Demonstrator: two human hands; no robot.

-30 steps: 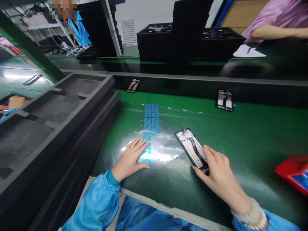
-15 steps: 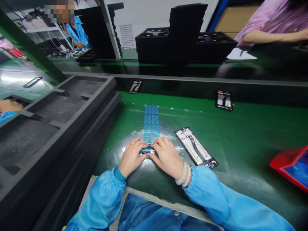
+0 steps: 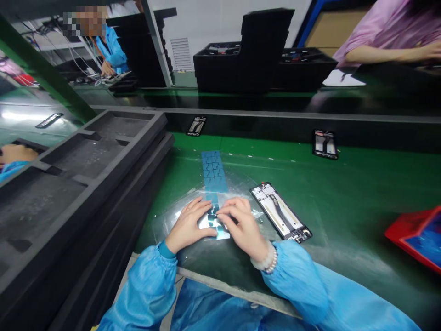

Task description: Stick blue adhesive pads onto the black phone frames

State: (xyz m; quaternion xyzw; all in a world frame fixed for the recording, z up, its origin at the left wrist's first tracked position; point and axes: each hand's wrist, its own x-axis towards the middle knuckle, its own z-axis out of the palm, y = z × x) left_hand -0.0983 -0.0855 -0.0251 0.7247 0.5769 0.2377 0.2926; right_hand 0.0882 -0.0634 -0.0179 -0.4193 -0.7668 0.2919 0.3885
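A strip of blue die-cut stickers [image 3: 214, 171] runs away from me over a clear plastic film [image 3: 168, 214] on the green bench. My left hand [image 3: 190, 223] lies on the near end of the strip, fingers stretched and thumb apart. From the right, my right hand [image 3: 241, 225] pinches finger and thumb together over a cut piece of the strip. What sits between those fingertips is too small to make out. Just right of my right hand lies an opened phone body [image 3: 280, 211] with a black ribbon cable, slanted on the bench.
Stacked black foam trays [image 3: 103, 151] rise along my left. Two more phone bodies [image 3: 196, 126] lie at the bench's back edge. A red bin [image 3: 409, 230] with blue contents stands at right. Black boxes [image 3: 220, 69] and co-workers are beyond; a co-worker's hand [image 3: 17, 153] shows far left.
The near end of the strip now lies flat and shiny where both hands' fingers met on it. My right hand has drawn into a pinch; my left has flattened. The strip slants more leftward.
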